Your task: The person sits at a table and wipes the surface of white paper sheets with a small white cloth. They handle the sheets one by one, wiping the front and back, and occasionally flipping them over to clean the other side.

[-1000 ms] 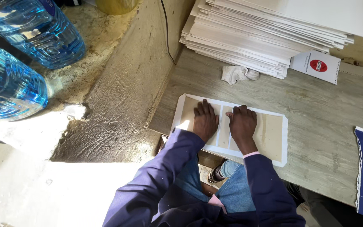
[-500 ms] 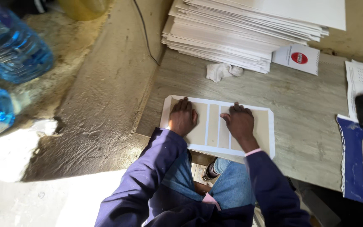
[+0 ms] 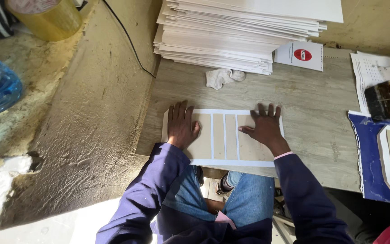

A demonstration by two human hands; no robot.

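Brown card panels (image 3: 224, 138), flat under 2 hands (image 3: 181, 126).

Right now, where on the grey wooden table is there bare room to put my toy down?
Bare grey wooden table lies between the white sheet with brown card panels and the tall stack of white boards, beside the crumpled white cloth. It is crowded on the right, by the blue sheet and brush.

Soft, even daylight covers the bench (image 3: 312, 104), with only faint shadows under the hands and beneath the stack of white sheets (image 3: 244, 36) at the far edge. A bright, overexposed patch of sunlight washes out the floor (image 3: 59, 226) at lower left. The focus is fairly sharp; the wide lens bends lines near the frame edges.
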